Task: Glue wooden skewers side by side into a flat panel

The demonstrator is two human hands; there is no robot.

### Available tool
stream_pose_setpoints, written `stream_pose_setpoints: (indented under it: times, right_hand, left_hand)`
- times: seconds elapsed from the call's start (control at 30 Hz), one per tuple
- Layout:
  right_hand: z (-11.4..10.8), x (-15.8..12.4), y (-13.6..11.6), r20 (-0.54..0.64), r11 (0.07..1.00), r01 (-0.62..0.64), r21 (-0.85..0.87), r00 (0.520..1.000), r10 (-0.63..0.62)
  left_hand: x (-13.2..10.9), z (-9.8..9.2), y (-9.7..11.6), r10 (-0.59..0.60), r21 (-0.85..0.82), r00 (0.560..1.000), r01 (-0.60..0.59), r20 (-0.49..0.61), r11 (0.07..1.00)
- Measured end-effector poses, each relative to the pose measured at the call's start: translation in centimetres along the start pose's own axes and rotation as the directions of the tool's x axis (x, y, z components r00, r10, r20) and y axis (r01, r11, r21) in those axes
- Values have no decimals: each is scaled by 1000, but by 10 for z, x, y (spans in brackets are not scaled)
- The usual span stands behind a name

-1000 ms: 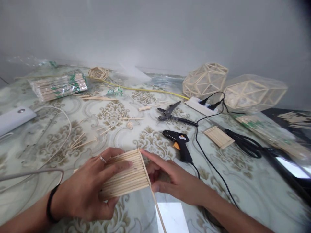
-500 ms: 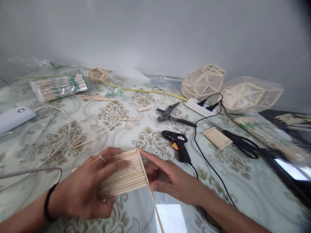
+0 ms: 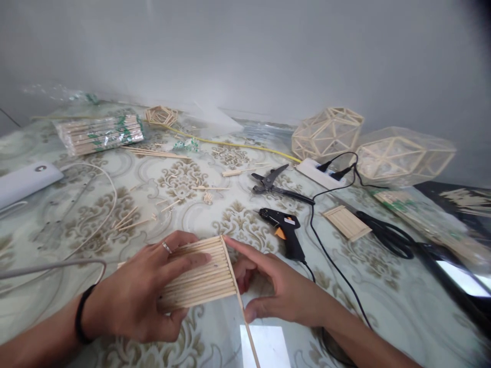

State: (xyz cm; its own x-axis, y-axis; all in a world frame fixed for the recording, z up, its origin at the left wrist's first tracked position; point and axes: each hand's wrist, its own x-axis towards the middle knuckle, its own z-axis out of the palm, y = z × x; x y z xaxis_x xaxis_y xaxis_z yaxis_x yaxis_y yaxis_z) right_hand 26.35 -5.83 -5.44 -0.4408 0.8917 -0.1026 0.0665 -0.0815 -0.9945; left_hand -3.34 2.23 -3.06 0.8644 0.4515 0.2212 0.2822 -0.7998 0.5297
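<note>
My left hand (image 3: 140,289) is closed around a flat panel of wooden sticks (image 3: 215,273) laid side by side, its fingers over the top face and the thumb at the near edge. Across the panel's right end lies a longer thin wooden stick (image 3: 251,341), which sticks out past the near corner toward me. My right hand (image 3: 291,291) holds this stick against the end, index fingertip at the far corner and thumb on the stick just beyond the near corner. A black glue gun (image 3: 289,236) rests on the table beyond my right hand.
Cutting pliers (image 3: 274,185) and a smaller stick panel (image 3: 348,223) lie beyond the glue gun. A white power strip (image 3: 320,174) has black cords crossing the table's right side. Geometric stick frames (image 3: 330,133) stand at the back. Bagged sticks (image 3: 103,134) lie back left.
My right thumb has slid down along the long stick, away from the panel's near corner. The index finger stays at the far corner, and my left hand keeps its hold.
</note>
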Motion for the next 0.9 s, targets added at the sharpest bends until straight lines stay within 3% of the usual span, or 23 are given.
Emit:
stream_pose_setpoints:
  times: [0.43,0.9]
  right_hand:
    - [-1,1,-1,2,1000,-10,22,1000,9]
    - [0,4,0,19,997,63,-36,998,-62]
  left_hand:
    - [0,-1,-1,13,8,1000,-13,12,1000]
    - [0,0,-4,54,12,999,-54,-6,998]
